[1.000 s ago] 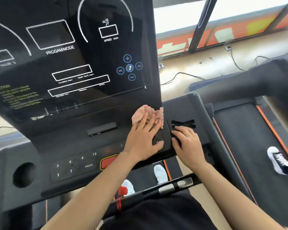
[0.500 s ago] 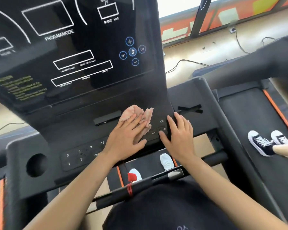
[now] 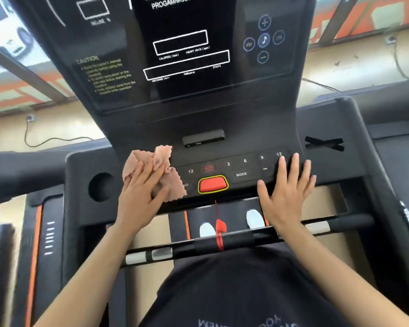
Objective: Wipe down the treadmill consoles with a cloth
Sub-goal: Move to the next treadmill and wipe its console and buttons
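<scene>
A black treadmill console (image 3: 198, 119) fills the view, with a dark display (image 3: 187, 67) above and a button panel (image 3: 236, 166) below. A crumpled pink cloth (image 3: 162, 161) lies on the left end of the button panel. My left hand (image 3: 139, 197) presses down on it with fingers spread over the fabric. My right hand (image 3: 286, 192) rests flat on the right end of the panel, fingers apart near the "12" key, holding nothing. A red stop button (image 3: 213, 184) sits between my two hands.
A round cup holder (image 3: 101, 187) is left of the cloth. A black handlebar (image 3: 340, 224) crosses below my wrists, with a red safety cord (image 3: 220, 226) clipped to it. A neighbouring treadmill (image 3: 399, 161) stands to the right, and cables (image 3: 45, 139) trail on the floor behind.
My left hand has slid the cloth leftward along the button panel, from its right part to its left end. My right hand has stayed at the right end, now flatter.
</scene>
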